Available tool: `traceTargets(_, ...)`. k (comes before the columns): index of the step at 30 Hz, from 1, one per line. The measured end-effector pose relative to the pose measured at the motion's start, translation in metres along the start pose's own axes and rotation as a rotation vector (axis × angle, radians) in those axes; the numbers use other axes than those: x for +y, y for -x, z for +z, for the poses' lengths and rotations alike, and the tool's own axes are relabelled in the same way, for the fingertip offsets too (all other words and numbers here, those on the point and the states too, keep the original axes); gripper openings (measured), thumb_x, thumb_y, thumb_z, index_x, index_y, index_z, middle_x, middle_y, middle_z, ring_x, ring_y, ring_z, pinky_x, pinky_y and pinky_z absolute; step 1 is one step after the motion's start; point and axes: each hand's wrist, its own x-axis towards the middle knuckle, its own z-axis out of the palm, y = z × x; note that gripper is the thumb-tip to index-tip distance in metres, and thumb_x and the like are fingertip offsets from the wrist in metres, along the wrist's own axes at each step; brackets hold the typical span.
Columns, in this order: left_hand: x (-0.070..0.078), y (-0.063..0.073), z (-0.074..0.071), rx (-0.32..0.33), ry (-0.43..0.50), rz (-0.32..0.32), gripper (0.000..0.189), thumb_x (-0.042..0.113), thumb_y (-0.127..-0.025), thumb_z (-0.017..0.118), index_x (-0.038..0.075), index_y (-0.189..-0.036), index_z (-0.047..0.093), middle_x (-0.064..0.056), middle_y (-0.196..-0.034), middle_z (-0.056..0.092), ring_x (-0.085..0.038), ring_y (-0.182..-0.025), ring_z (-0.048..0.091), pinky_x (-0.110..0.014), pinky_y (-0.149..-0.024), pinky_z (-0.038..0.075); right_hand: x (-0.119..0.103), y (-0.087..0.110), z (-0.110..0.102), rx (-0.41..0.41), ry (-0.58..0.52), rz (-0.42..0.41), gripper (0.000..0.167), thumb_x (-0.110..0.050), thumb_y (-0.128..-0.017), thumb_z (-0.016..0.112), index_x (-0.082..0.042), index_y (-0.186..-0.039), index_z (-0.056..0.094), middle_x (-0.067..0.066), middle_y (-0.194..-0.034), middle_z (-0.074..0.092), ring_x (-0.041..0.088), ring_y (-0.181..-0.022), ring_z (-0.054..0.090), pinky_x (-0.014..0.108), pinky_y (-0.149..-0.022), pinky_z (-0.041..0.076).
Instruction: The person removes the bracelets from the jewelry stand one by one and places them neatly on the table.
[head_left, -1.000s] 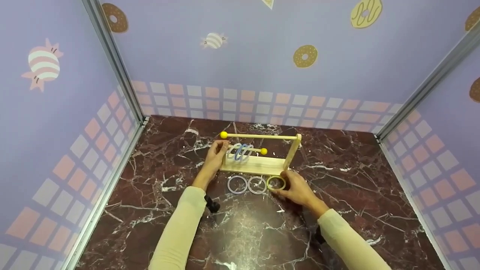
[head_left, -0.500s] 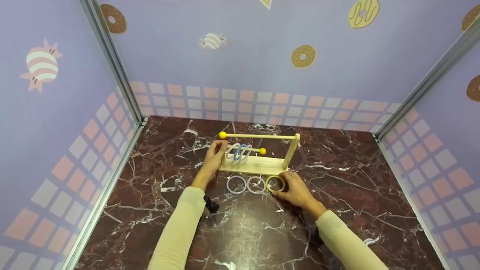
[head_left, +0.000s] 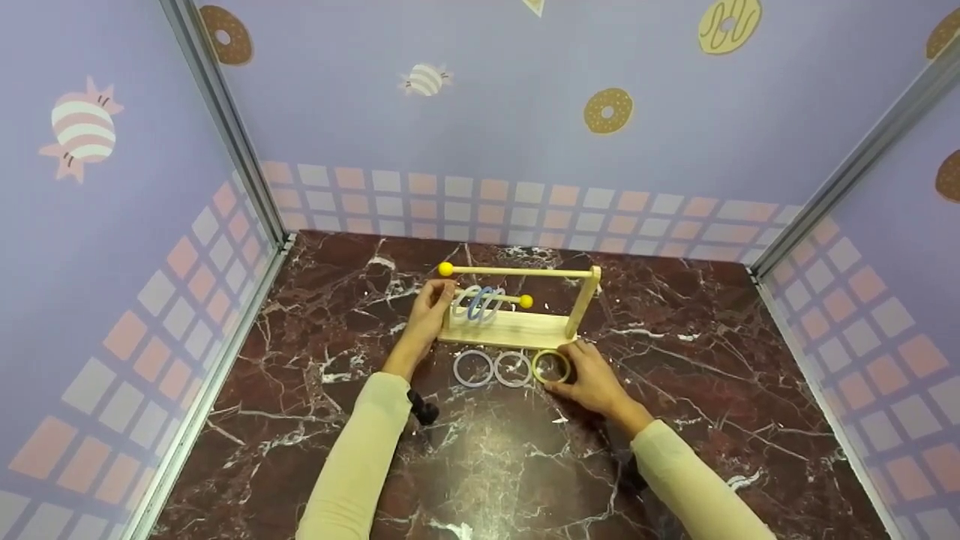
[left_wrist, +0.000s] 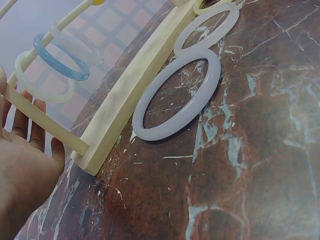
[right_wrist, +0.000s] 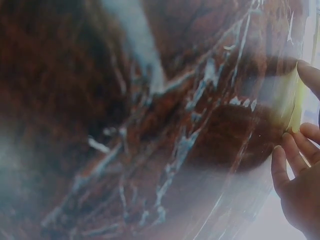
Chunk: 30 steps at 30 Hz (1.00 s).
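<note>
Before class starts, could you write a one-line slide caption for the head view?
Left hand holding a wooden stand, right hand pinching a yellow ring beside two paler rings.

Tabletop open in front, rack blocking behind

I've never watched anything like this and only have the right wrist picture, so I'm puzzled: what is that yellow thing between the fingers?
Observer: The head view shows that it is a yellow ring, a full circle.
Visitor: And what is happening off to the left?
Observer: The left hand holds the short post of a wooden stand.
Visitor: Is anything hanging on that stand?
Observer: Yes, its lower rod carries three rings, the middle one blue.
</note>
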Motion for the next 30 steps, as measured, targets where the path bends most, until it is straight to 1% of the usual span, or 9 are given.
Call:
traceTargets(7, 0.0011, 0.0007, -0.0015, -0.004, -0.04, -0.004, 0.029, 0.017, -0.11, 0.059, -0.007, -0.128, 0.06, -0.021, -0.125, 0.062, -0.014, -0.107, 0.058, -0.026, -0.098, 0.043, -0.0006, -0.0001, -0.0002, -0.011, 0.006, 0.001, 0.066, -0.035, -0.08, 0.095, -0.004, -0.131, 0.067, 0.013, -0.131, 0.064, 0.038, -0.124, 0.055, 0.057, -0.106, 0.045)
traceTargets(10, 0.0018, 0.0006, -0.001, -0.004, -0.038, -0.009, 0.03, 0.017, -0.11, 0.059, -0.006, -0.128, 0.061, -0.02, -0.125, 0.063, -0.014, -0.108, 0.058, -0.027, -0.1, 0.043, -0.0007, 0.0002, -0.0005, -0.015, 0.005, 0.01, 0.066, -0.035, -0.081, 0.095, -0.004, -0.131, 0.066, 0.014, -0.132, 0.064, 0.038, -0.125, 0.055, 0.056, -0.107, 0.044)
traceTargets(15, 0.0022, 0.0007, -0.0004, 0.001, -0.036, -0.018, 0.031, 0.019, -0.11, 0.06, -0.006, -0.129, 0.061, -0.015, -0.121, 0.065, -0.014, -0.106, 0.059, -0.026, -0.099, 0.043, -0.0009, 0.0012, -0.0013, -0.018, 0.013, 0.022, 0.065, -0.036, -0.081, 0.095, -0.004, -0.13, 0.066, 0.013, -0.128, 0.065, 0.037, -0.125, 0.056, 0.056, -0.107, 0.045)
traceTargets(18, 0.0021, 0.0009, 0.0003, -0.004, -0.042, -0.012, 0.033, 0.019, -0.11, 0.06, -0.008, -0.13, 0.06, -0.018, -0.123, 0.064, -0.014, -0.107, 0.059, -0.027, -0.1, 0.043, -0.0012, 0.0024, -0.0015, -0.013, 0.016, 0.022, 0.065, -0.036, -0.081, 0.095, -0.003, -0.129, 0.066, 0.013, -0.126, 0.065, 0.036, -0.123, 0.056, 0.055, -0.105, 0.046)
traceTargets(20, 0.0023, 0.0007, 0.0007, -0.012, -0.039, -0.01, 0.035, 0.019, -0.11, 0.059, -0.009, -0.13, 0.059, -0.023, -0.126, 0.062, -0.015, -0.109, 0.058, -0.028, -0.101, 0.042, -0.0013, 0.0031, -0.0017, -0.01, 0.015, 0.021, 0.065, -0.036, -0.081, 0.095, -0.002, -0.129, 0.066, 0.014, -0.126, 0.065, 0.036, -0.121, 0.057, 0.055, -0.105, 0.046)
traceTargets(24, 0.0015, -0.0004, 0.0, -0.019, -0.047, -0.01, 0.033, 0.019, -0.11, 0.059, -0.008, -0.129, 0.059, -0.027, -0.131, 0.06, -0.015, -0.11, 0.057, -0.028, -0.101, 0.042, -0.0014, 0.0046, -0.0013, -0.006, 0.015, 0.016, 0.066, -0.035, -0.082, 0.094, -0.001, -0.13, 0.066, 0.015, -0.126, 0.065, 0.036, -0.121, 0.057, 0.055, -0.105, 0.047)
traceTargets(27, 0.0006, -0.0009, -0.0013, -0.018, -0.04, -0.01, 0.031, 0.017, -0.11, 0.059, -0.009, -0.127, 0.059, -0.027, -0.131, 0.059, -0.015, -0.11, 0.058, -0.028, -0.101, 0.043, -0.0016, 0.006, -0.0005, -0.003, 0.024, 0.006, 0.066, -0.033, -0.082, 0.094, 0.0, -0.132, 0.066, 0.016, -0.127, 0.065, 0.037, -0.121, 0.058, 0.055, -0.105, 0.047)
traceTargets(29, -0.0001, -0.001, -0.0021, -0.025, -0.024, -0.004, 0.032, 0.016, -0.11, 0.058, -0.011, -0.128, 0.057, -0.028, -0.131, 0.059, -0.016, -0.111, 0.058, -0.029, -0.102, 0.043, -0.0021, 0.0068, 0.0002, 0.007, 0.031, -0.008, 0.065, -0.031, -0.082, 0.094, 0.0, -0.132, 0.066, 0.017, -0.127, 0.065, 0.037, -0.121, 0.058, 0.055, -0.104, 0.048)
traceTargets(30, -0.0008, -0.0011, -0.0023, -0.025, -0.021, -0.004, 0.033, 0.016, -0.11, 0.059, -0.011, -0.129, 0.057, -0.025, -0.129, 0.06, -0.017, -0.111, 0.058, -0.029, -0.103, 0.043, -0.0024, 0.007, 0.0005, 0.015, 0.032, -0.018, 0.065, -0.03, -0.082, 0.094, 0.001, -0.132, 0.066, 0.017, -0.127, 0.066, 0.038, -0.121, 0.059, 0.055, -0.105, 0.048)
